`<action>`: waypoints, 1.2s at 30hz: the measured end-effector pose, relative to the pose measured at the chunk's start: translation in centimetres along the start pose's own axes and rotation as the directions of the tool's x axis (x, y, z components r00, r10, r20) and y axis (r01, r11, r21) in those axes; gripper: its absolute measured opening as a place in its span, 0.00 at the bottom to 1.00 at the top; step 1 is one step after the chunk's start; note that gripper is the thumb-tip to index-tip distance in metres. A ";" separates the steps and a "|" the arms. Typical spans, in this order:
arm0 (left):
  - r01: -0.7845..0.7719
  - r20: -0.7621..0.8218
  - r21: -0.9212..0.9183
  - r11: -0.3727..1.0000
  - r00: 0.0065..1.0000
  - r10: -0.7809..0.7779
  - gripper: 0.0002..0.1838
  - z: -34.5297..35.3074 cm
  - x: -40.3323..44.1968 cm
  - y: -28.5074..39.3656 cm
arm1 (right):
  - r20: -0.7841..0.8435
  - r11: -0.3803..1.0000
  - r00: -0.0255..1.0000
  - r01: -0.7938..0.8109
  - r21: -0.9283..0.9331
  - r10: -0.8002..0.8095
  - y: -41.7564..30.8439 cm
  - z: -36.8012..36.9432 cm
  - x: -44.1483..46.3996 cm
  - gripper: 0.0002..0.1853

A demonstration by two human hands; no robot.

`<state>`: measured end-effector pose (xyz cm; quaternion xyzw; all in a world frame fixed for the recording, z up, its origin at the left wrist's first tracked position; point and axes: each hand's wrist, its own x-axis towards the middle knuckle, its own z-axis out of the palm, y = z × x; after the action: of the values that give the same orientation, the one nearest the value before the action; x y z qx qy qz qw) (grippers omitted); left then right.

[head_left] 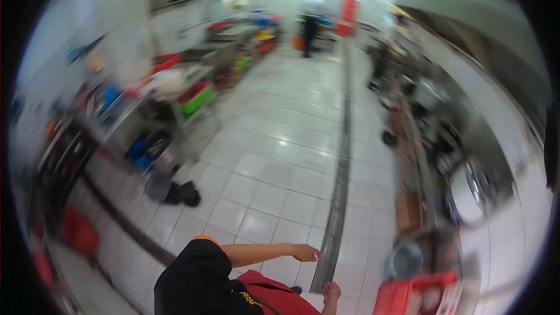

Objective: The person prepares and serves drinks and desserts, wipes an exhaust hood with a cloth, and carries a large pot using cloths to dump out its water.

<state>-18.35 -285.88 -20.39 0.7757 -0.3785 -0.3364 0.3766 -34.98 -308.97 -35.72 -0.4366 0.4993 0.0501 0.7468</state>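
My left hand [305, 252] is held out in front of my body over the tiled floor, at the end of a bare forearm. Its fingers look curled, and whatever they might hold is too small to make out. To the lower right, my right hand [331, 291] is raised near the red apron [274, 296], fingers bent inward, with its contents hidden. The two hands are apart. Below and between them runs a dark floor drain [335, 227].
Counters with a green and red basket [196, 98] line the left. Pots and a large round metal lid [479, 182] stand along the right. A red crate [413, 296] and a grey bucket [403, 261] are at lower right. A person [312, 23] stands far back.
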 end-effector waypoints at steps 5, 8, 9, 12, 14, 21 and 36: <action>-0.004 -0.339 -0.244 0.970 0.937 -0.082 0.18 -5.6 0.6 3.9 | 0.310 0.918 0.950 0.101 -0.383 0.025 -14.1 12.3 7.8 0.11; 0.037 -0.493 -0.256 0.966 0.855 -0.164 0.18 -8.1 -0.8 3.1 | 0.570 0.924 0.821 0.202 -0.324 0.020 -19.0 25.4 6.8 0.17; 0.050 -0.489 -0.291 0.955 0.850 -0.194 0.19 -9.5 -0.8 2.7 | 0.626 0.900 0.779 0.248 -0.358 0.034 -20.5 29.5 5.6 0.17; 0.093 -0.476 -0.344 0.934 0.841 -0.259 0.19 -13.4 0.8 1.3 | 0.760 0.830 0.641 0.364 -0.422 0.105 -22.9 36.7 3.3 0.17; 0.106 -0.513 -0.364 0.925 0.807 -0.294 0.20 -16.0 3.0 0.8 | 0.875 0.729 0.471 0.559 -0.396 0.114 -24.1 37.8 7.7 0.17; -0.243 -0.298 -0.452 0.858 0.948 0.112 0.16 -31.0 14.3 0.6 | 0.495 0.814 0.855 0.174 -0.555 0.155 -27.7 30.2 23.6 0.12; -0.786 -0.112 -0.252 0.565 0.603 0.790 0.23 -62.9 28.4 14.2 | 0.124 0.443 0.961 0.002 -0.897 0.247 -43.2 43.7 44.7 0.14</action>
<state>41.56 -295.14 15.62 0.4630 -0.6360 -0.1873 0.5883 39.93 -320.97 -39.69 -0.7151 0.3366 0.4097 0.4556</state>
